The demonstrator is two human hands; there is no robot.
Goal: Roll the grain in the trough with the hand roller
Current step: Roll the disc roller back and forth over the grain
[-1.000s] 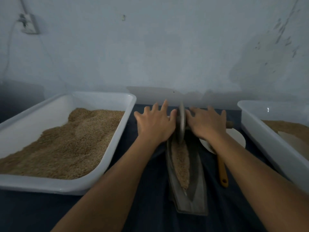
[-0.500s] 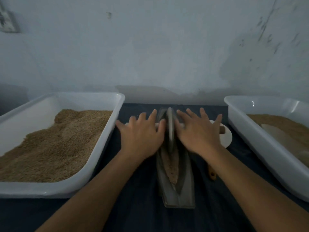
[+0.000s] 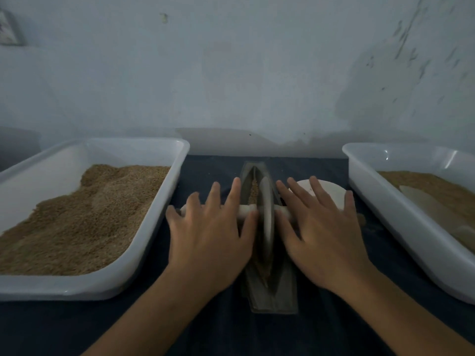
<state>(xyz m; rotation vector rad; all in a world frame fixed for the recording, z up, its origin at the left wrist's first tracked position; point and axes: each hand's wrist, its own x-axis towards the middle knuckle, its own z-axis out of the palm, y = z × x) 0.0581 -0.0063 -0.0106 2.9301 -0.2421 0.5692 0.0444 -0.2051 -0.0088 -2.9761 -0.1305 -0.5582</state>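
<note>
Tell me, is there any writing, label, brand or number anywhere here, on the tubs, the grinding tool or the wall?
None can be read.
Left white tub: plain, no print.
Right white tub: plain, only glints of light.
Trough and roller wheel: bare, no mark visible.
Wall fixture at the top left: cut off and too blurred to tell whether it bears any text.
Wall: stains and scuffs only.

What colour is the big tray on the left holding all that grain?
White: the rectangular plastic tray is plain white, heaped with tan-brown grain, seen in the head view.
</note>
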